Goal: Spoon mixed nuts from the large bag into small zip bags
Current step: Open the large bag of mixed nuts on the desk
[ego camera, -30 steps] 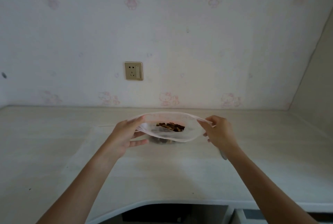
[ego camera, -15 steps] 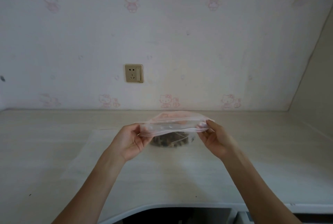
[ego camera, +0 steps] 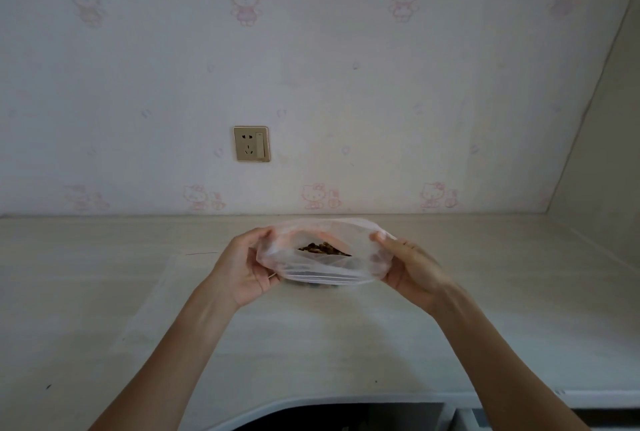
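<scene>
Head view: two hands hold a clear bag of nuts above a table.
The left hand and right hand each grip one side, mouth open.

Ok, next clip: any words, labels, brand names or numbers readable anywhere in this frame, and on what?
None can be read.
Zip bag: clear plastic, no print visible.
Wall socket: no legible marking.
Wallpaper: faded pink cartoon cat figures only, no lettering legible.
Desk: plain, no text.
</scene>
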Available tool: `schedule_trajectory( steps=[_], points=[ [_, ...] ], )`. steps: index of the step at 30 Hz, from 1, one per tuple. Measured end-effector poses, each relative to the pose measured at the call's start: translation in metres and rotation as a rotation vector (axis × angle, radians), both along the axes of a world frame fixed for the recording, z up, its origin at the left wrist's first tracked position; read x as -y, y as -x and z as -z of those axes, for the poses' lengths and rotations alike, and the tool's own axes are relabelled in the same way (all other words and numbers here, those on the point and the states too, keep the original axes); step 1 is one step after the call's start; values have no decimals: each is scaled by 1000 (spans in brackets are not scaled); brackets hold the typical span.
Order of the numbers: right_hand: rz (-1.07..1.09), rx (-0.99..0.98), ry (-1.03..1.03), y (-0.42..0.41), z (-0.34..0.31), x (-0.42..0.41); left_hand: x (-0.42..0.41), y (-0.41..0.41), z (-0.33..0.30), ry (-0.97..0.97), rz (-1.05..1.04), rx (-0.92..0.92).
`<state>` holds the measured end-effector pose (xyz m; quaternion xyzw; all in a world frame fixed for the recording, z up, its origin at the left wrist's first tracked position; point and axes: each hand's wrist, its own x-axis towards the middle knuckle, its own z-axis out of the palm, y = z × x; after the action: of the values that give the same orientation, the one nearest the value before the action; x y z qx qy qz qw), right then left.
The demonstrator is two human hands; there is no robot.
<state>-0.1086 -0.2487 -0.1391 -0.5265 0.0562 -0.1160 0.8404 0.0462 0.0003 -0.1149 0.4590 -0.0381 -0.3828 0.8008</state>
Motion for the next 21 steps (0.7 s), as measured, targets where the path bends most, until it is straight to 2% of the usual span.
schedule_trajectory(
  steps=[5,11,14,21],
  points=[
    [34,-36,-2,-8,3,1,3,-3,0,14,3,-52],
    [140,7,-338,-21,-4,-9,7,-1,2,54,4,-112],
    [203,12,-534,-24,-3,-18,13,3,8,176,33,-207],
    [275,67,-697,-26,3,-31,15,10,19,347,8,-265]
  ],
)
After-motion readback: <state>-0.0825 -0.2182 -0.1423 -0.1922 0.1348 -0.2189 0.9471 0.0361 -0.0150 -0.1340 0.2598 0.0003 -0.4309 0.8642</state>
